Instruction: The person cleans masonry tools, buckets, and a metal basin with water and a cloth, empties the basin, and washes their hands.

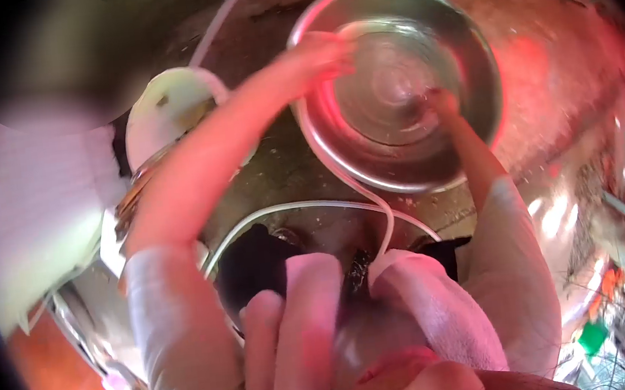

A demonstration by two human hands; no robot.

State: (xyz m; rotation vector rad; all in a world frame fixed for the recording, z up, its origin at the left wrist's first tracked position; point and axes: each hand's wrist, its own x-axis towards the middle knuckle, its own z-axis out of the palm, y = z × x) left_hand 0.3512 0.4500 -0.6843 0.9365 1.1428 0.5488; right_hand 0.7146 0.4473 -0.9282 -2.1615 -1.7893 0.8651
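A wide metal basin point(477, 66) holding rippling water point(383, 105) stands on the ground in front of me. My left hand point(325, 57) is over its left rim with the fingers curled together. Blur hides what, if anything, they hold. A pale hose point(352, 180) runs up the basin's left side towards that hand, and its end is out of sight. My right hand point(439, 100) reaches into the right part of the basin, at the water. Its fingers are smeared and partly hidden by the water, so their state does not show.
Left of the basin sits a round white lid or dish point(157, 108) with brown bits on it, partly behind my left arm. A large white container or sack point(43, 213) stands further left. The hose loops across the ground near my feet. Bright litter point(593, 337) lies at lower right.
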